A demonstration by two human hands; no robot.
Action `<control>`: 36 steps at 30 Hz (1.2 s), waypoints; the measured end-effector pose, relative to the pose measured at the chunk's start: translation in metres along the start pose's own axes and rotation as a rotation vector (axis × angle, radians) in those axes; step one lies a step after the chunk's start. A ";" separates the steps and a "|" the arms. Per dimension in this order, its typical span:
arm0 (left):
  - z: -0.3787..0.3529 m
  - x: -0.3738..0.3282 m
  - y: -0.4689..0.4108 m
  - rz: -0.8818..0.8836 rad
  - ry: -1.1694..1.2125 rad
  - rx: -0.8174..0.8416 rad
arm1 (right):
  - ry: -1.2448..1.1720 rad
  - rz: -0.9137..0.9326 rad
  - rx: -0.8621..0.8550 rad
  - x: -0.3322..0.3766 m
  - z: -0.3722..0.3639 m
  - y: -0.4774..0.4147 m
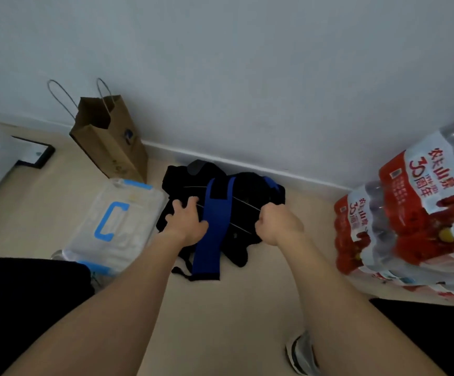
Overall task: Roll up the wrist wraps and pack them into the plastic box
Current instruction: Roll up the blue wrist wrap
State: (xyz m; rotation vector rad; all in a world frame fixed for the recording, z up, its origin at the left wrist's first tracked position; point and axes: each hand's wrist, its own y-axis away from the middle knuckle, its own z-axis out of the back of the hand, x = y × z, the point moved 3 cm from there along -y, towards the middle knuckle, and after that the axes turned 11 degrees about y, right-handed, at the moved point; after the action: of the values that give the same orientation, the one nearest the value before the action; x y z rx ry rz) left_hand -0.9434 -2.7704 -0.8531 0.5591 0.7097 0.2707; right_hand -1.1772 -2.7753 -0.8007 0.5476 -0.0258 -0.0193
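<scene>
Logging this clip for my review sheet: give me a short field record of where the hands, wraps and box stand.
stage: no rolled wrap visible
wrist wraps: loose black and blue pile on floor by wall
left hand: fingers spread, resting on pile
right hand: curled, gripping pile's right edge
plastic box: left of pile, lid on
other: paper bag, bottled water packs

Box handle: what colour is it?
The handle is light blue; the head view shows it.
</scene>
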 end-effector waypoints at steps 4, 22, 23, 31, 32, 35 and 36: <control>-0.012 0.027 -0.019 0.183 0.247 -0.053 | -0.165 -0.178 -0.059 -0.006 -0.022 -0.032; -0.054 0.019 -0.026 -0.094 0.276 0.123 | -0.012 -0.073 0.225 -0.010 -0.057 -0.041; -0.051 0.017 -0.023 -0.081 0.240 0.090 | -0.031 -0.099 0.199 -0.011 -0.051 -0.039; -0.080 -0.005 0.018 -0.132 0.355 0.071 | -0.267 0.049 0.152 -0.007 -0.043 -0.006; -0.086 -0.006 0.023 -0.108 0.387 0.114 | -0.272 0.079 0.144 -0.009 -0.042 0.000; -0.096 0.002 0.035 -0.031 0.375 0.109 | -0.289 0.084 0.190 -0.018 -0.042 0.019; -0.098 0.007 0.037 -0.015 0.344 0.084 | -0.289 0.089 0.200 -0.020 -0.043 0.026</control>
State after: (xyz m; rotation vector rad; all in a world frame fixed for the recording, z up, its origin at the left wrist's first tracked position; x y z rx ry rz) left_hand -1.0068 -2.6989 -0.8964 0.5935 1.0619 0.3281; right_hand -1.1957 -2.7304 -0.8245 0.7401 -0.3364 -0.0091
